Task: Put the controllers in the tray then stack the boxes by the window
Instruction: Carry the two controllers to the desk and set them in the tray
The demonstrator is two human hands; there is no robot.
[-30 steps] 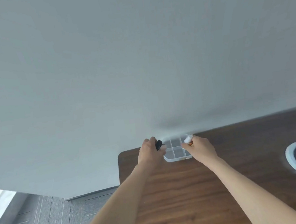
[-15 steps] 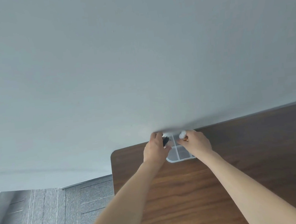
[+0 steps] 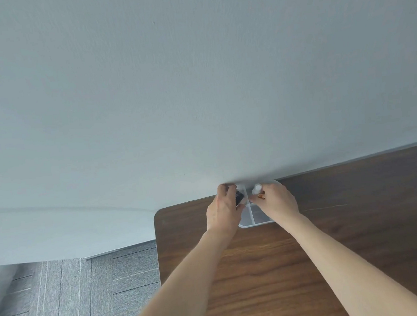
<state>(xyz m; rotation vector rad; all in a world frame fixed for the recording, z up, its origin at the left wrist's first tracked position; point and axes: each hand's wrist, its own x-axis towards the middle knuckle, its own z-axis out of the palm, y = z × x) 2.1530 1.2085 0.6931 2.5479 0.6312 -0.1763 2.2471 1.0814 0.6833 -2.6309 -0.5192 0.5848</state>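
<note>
Hands met over the clear divided tray (image 3: pixel 253 217) at the worktop's (image 3: pixel 265 267) far corner by the wall; the left hand (image 3: pixel 224 211) gripped a small black piece (image 3: pixel 239 197), the right hand (image 3: pixel 276 202) pinched a white piece (image 3: pixel 256 189); each probably wanted lowering into its own compartment before letting go.

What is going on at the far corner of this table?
A person is working over a clear divided tray that sits at the far corner of a wooden table, against the wall. The left hand holds a small black item over the tray. The right hand holds a small white item and something orange. What they are is unclear.
</note>
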